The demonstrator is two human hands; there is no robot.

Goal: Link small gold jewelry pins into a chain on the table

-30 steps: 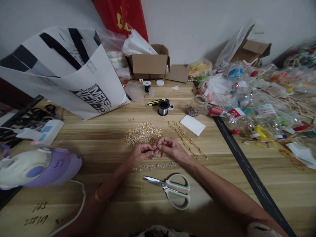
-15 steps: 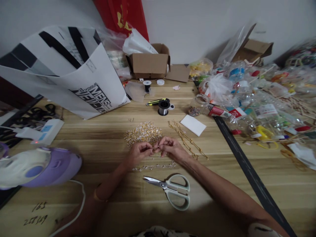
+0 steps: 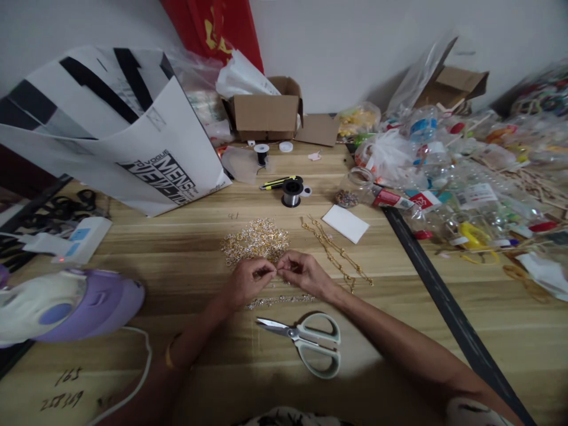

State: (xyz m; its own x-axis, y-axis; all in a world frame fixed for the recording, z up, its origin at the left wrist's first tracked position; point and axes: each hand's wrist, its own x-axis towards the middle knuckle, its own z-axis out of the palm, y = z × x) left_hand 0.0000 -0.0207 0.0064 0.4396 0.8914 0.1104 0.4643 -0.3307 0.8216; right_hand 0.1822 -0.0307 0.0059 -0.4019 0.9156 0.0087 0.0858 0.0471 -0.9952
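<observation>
My left hand (image 3: 251,279) and my right hand (image 3: 306,272) meet fingertip to fingertip, each in a pinch. Whatever lies between the fingers is too small to make out. Just beyond them is a heap of gold and clear beaded chain (image 3: 255,239). A strand of clear beads (image 3: 279,302) stretches across the table on the near side of the hands. Closer to me lie scissors (image 3: 295,334) with pale green handles, blades pointing left. To the right of my right hand rests a gold bead chain (image 3: 335,251), laid in a long loop.
Beyond the heap stand a wire spool (image 3: 291,194), a yellow-black cutter knife (image 3: 277,183) and a jar of beads (image 3: 352,189). A white card (image 3: 345,223) lies at right. Plastic bottles (image 3: 465,177) crowd the far right. A paper bag (image 3: 168,154) and a purple-white appliance (image 3: 89,305) occupy the left.
The fingers of my right hand have curled in, and both hands' fingertips now meet more closely. The view has shifted slightly; the scissors and chains stay in place.
</observation>
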